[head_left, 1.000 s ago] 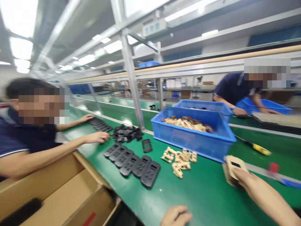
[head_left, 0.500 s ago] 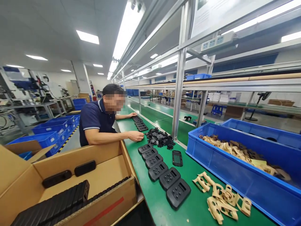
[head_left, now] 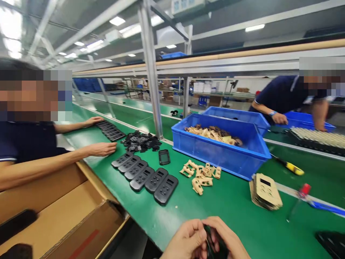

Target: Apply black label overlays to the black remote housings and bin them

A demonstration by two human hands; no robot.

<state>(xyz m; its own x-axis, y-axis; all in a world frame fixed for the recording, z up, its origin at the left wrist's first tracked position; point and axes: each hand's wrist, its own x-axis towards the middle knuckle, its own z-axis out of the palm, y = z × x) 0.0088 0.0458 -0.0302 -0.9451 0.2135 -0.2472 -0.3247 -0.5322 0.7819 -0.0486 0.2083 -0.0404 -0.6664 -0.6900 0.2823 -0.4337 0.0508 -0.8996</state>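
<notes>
At the bottom edge of the view, my left hand [head_left: 185, 240] is closed, thumb and fingers pinched at a dark, shiny black plastic part [head_left: 220, 250]. My right hand [head_left: 228, 235] curls round the same part from the other side. Fingers and the frame edge hide most of it, so its exact kind cannot be made out. Beyond my hands lie a row of black handheld device housings [head_left: 166, 190] and a loose heap of tan cut-out pieces [head_left: 201, 176]. A single black frame [head_left: 164, 157] rests behind the housings.
Blue bin [head_left: 215, 153] with tan pieces stands behind. At right: tan faceplates [head_left: 266, 190], red-handled screwdriver [head_left: 304, 190], yellow-handled tool [head_left: 295, 168]. A co-worker's hand [head_left: 104, 149] is near a black parts pile [head_left: 141, 141]; cardboard box [head_left: 81, 223] at left. Another co-worker [head_left: 280, 97] leans in opposite.
My view has swung right and down. Both my hands with the black part, the faceplate stack, the tools and the second co-worker now show. The left co-worker's hand stays by the parts pile.
</notes>
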